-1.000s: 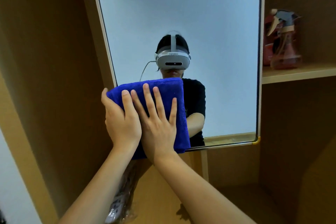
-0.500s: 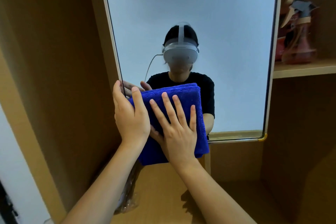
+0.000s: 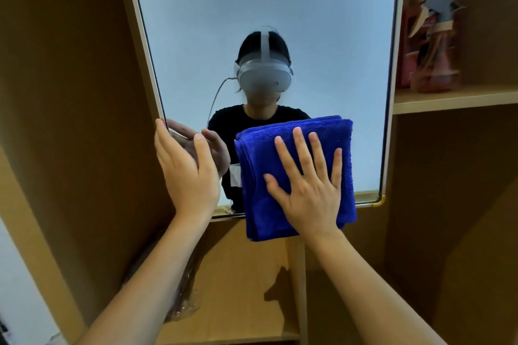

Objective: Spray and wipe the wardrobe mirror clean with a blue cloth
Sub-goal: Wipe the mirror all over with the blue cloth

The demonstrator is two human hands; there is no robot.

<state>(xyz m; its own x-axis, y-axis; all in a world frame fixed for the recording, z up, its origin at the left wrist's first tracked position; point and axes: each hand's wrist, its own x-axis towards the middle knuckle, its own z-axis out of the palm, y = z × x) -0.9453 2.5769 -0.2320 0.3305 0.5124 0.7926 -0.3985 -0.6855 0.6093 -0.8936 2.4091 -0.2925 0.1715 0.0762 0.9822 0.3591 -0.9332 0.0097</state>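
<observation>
Your right hand [image 3: 309,190] lies flat with fingers spread, pressing the folded blue cloth [image 3: 297,173] against the mirror [image 3: 266,8] at its lower edge. Left of it, your left hand [image 3: 186,173] is open at the mirror's lower left edge. Up right, a spray bottle [image 3: 433,45] stands on the shelf [image 3: 454,99].

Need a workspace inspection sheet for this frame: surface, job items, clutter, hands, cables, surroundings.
Surface: mirror, framed, in a wooden wardrobe.
Job items: folded blue cloth flat on the mirror's lower right, overhanging its bottom edge; spray bottle on the right shelf.
Clutter: plastic bag, lower left.
Hands: right hand spread, pressing the cloth; left hand open, off the cloth, by the mirror's left edge.
Cables: one in the reflection, from the headset.
Surroundings: nothing seen.
</observation>
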